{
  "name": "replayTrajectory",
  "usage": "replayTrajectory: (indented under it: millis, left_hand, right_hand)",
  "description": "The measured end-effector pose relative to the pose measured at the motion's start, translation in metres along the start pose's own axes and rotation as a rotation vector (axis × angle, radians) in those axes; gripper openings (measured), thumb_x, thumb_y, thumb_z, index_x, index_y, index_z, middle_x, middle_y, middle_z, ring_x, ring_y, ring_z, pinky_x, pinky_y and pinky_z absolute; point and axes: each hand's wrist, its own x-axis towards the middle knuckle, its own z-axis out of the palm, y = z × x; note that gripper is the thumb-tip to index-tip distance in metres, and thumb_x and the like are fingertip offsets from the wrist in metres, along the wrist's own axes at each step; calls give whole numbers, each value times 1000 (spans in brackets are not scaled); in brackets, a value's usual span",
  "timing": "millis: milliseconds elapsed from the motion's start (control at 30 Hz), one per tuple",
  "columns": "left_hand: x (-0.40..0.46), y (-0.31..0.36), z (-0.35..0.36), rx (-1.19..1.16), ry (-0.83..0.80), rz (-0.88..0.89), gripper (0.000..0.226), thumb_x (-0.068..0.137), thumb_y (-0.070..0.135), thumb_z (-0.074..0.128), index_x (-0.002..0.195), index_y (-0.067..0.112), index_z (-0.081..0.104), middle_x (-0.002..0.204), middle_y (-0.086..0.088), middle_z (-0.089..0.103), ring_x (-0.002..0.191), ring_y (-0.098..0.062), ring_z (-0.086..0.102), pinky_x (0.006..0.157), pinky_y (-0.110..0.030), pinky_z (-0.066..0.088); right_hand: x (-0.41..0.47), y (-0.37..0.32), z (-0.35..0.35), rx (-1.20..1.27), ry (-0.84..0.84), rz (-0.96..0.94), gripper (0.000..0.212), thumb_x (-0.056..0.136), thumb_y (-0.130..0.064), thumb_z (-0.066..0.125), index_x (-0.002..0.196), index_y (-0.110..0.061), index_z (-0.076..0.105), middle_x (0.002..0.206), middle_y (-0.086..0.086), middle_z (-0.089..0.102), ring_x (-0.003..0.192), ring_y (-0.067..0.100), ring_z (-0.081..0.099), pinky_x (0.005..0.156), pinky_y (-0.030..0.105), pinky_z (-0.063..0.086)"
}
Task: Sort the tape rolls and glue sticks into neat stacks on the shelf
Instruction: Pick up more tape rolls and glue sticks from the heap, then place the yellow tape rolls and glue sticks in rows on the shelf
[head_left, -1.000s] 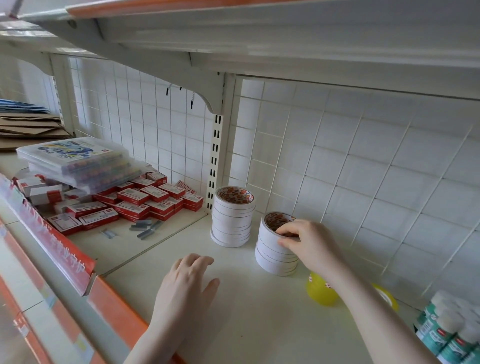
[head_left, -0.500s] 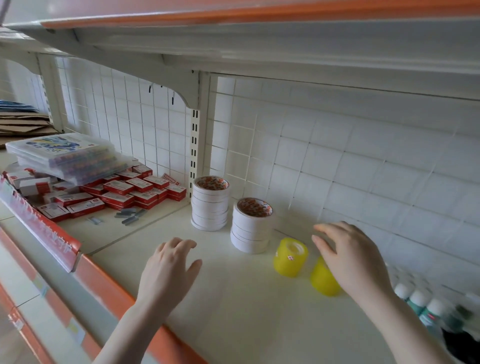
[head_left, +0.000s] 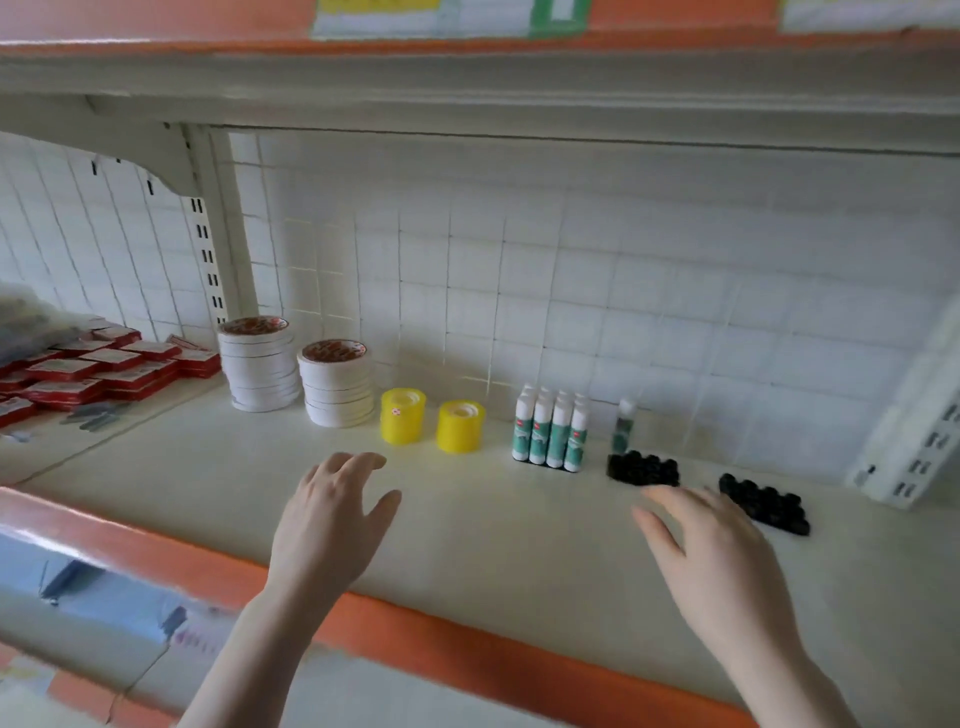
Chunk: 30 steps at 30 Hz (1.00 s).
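Both hands, left (head_left: 324, 525) and right (head_left: 719, 566), hover empty with fingers spread over the smooth shelf (head_left: 493, 530). Far: two white tape stacks (head_left: 260, 364), glossy yellow rolls (head_left: 403, 416), upright glue sticks (head_left: 550, 434).

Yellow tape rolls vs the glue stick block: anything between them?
Nothing. In the head view, only bare shelf separates the right yellow tape roll from the glue stick block.

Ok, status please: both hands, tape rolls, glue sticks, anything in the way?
Left hand and right hand open, holding nothing. White tape stacks and yellow rolls upright, glue sticks grouped. Black packs beside right hand.
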Motion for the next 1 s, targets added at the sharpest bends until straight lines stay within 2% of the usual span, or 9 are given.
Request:
replayTrajectory:
  millis: [267,400,567,800,1000]
  left_hand:
    - [-83,73,19,-108,-86,115,36,82,24,69,115,12,63,114,-11,62,104,-35,55,86,-40,41]
    - [-109,120,24,-134,-132,161,36,82,25,68,116,13,63,117,-10,61,104,-34,55,86,-39,40]
    - [-134,191,39,-156,-169,222,37,83,27,67,117,14,62,119,-9,59,100,-34,57,84,-38,40]
    - [-183,318,105,-180,-210,278,37,87,32,62,121,19,59,124,-4,56,111,-27,51,85,-35,40]
    - [-240,454,183,-270,-236,297,34,85,31,64,118,21,62,121,1,57,107,-24,55,82,-31,39]
  right_hand:
    - [-90,60,-82,-162,50,152,17,68,-8,81,81,-5,71,73,12,66,65,33,63,60,38,53]
    - [-111,91,-126,-203,93,210,16,67,-8,81,78,-6,69,70,12,65,63,33,63,57,37,53]
    - [-132,149,-171,-225,161,274,17,69,-7,80,82,-5,71,75,13,67,67,34,64,63,39,53]
    - [-154,278,-232,-273,206,317,13,69,-6,79,77,-9,70,70,11,66,65,34,63,61,39,52]
    - [-170,419,-293,-225,215,330,12,70,-6,79,80,-10,73,74,9,69,65,30,65,59,34,51]
